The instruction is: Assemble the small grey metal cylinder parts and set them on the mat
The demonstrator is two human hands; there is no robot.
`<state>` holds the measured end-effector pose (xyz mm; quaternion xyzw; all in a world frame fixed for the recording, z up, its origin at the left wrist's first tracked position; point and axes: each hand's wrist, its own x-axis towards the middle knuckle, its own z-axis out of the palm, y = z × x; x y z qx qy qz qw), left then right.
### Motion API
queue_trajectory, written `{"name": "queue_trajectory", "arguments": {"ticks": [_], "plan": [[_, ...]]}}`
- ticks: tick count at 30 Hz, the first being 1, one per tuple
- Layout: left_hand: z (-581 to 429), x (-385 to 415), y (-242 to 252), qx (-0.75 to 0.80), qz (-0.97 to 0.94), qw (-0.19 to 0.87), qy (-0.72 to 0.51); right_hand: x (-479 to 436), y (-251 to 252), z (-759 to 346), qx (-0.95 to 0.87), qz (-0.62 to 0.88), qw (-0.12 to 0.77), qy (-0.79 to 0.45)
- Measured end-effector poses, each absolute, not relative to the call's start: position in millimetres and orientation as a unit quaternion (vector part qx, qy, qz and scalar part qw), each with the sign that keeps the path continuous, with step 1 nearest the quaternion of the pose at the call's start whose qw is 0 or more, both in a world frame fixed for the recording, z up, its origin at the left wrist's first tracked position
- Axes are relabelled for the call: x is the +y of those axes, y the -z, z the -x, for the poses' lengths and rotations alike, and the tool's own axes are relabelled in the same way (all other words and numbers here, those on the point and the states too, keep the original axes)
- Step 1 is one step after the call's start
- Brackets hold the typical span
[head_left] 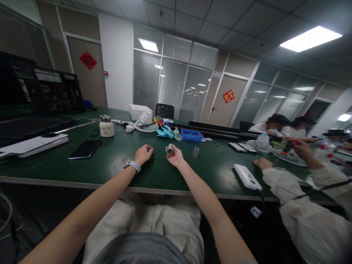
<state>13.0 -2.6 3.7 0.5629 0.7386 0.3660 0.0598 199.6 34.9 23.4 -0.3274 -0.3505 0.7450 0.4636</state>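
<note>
while right hand (176,158) grips one metal cylinder (170,148), left hand (143,155) curled, hold unclear, one other cylinder (195,152) upright

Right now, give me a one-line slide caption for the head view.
The right hand holds a small silvery cylinder over a green table, a second cylinder standing to the hand's right.

Prob. office workrm: glass partitions (173,80), green worktable (158,176).

Tabletop (154,176) is dark green, basket (191,136) bright blue, phone (84,150) black. The metal cylinder (170,148) is silvery grey, watch strap (135,167) pale grey. Bottle (106,129) is cream with little patches, maybe brownish or orange, kinda blurry tbh.
</note>
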Motion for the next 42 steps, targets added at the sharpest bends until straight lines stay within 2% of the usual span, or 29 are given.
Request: {"name": "queue_trajectory", "arguments": {"ticks": [17, 35, 42], "plan": [[-13.5, -0.3, -4.2, 0.744, -0.576, 0.061, -0.333, 39.4, -20.8, -203.0, -0.267, 0.247, 0.433, -0.825], [-14.2, -1.2, -5.0, 0.739, -0.583, 0.057, -0.334, 39.8, -20.6, -201.5, -0.217, 0.284, 0.454, -0.816], [-15.5, -2.3, -5.6, 0.734, -0.591, 0.052, -0.331, 39.1, -22.9, -199.8, -0.248, 0.299, 0.442, -0.809]]}}
